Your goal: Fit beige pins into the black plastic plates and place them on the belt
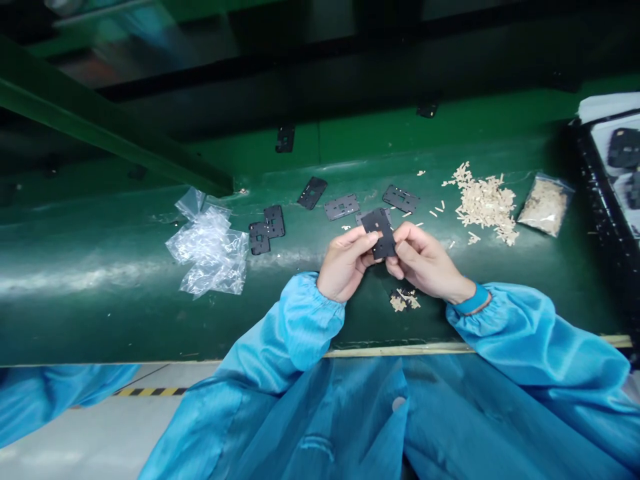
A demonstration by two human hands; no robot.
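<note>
Between my two hands is a flat black plastic plate (379, 235) with small cut-outs, held tilted above the green bench. My left hand (346, 262) grips its left side, thumb on the face. At the plate's right edge my right hand (425, 261) is closed, thumb and fingers pinched against it; whether a small piece sits between them is hidden. Just behind lie a grey plate (342, 207) and a black plate (401, 198). Below my hands is a little heap of cream and black scraps (405, 299).
Clear plastic bags (207, 243) lie left, near more black plates (267, 230). To the right are a pile of small cream pieces (485, 202) and a zip bag (546, 204) of them. A black-rimmed tray (595, 173) stands far right. A green post (115, 133) slants at left.
</note>
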